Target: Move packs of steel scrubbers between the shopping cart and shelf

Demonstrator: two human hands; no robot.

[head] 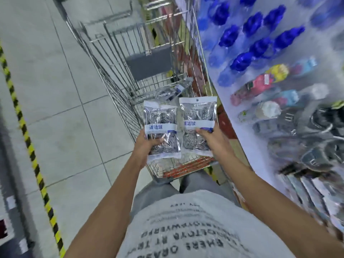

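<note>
**Crinkly plastic, springy steel: two scrubber packs held over the cart**

Clear crinkly plastic with a white-and-blue label band wraps each pack; coiled silver wire balls show through. The left hand grips the left clear-plastic pack of steel scrubbers low down, thumb curled over its face, fingers hidden behind. The right hand pinches the right clear-plastic pack of steel scrubbers at its lower right edge. Both packs hang above the near end of the silver wire shopping cart, at twelve o'clock from the person. More such packs seem to lie in the basket. At three o'clock runs the white shelf, with blue-capped bottles.

These packs look light and squashy, their film slick; I'd judge a hold across the stiffer label band or sealed edge safest.
</note>
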